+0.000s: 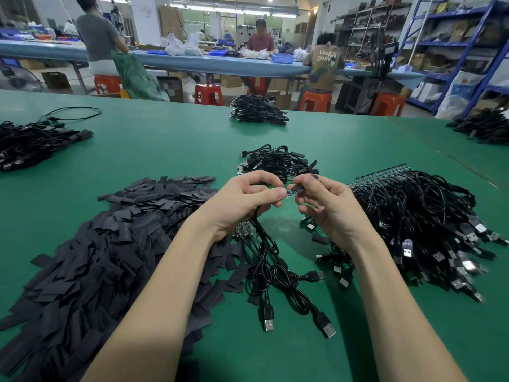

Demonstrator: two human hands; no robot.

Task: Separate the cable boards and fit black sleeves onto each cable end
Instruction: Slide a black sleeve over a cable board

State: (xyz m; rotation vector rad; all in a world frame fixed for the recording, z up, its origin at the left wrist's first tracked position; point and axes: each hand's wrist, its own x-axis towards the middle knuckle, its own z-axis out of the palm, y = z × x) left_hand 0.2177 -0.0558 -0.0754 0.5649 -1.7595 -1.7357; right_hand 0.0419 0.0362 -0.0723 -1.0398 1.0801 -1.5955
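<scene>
— What have the hands got, over the middle of the green-topped bench (165, 150)?

— The left hand (242, 201) pinches a small green circuit board on a thin black cable (290, 193) between thumb and curled fingers; the cable drops from under the palm to loops and USB plugs on the bench. The right hand (326, 205) pinches a short flat black sleeve (308, 182) at the board's free end. Most of the board is hidden by the fingers, so whether the sleeve is already over it I cannot tell.

— And the stock?

— A large heap of flat black sleeve pieces (110, 257) runs toward the near left corner, cut off by the frame's edge. A dense bundle of black USB cables on joined green board strips (413, 216) lies toward the right edge, with only a sliver of the strips showing at its far side. A small pile of black cables (275, 161) sits just beyond the hands; its ends are hard to make out.

— Further off?

— Another pile of black cables (259, 110) lies at the far edge.
</scene>
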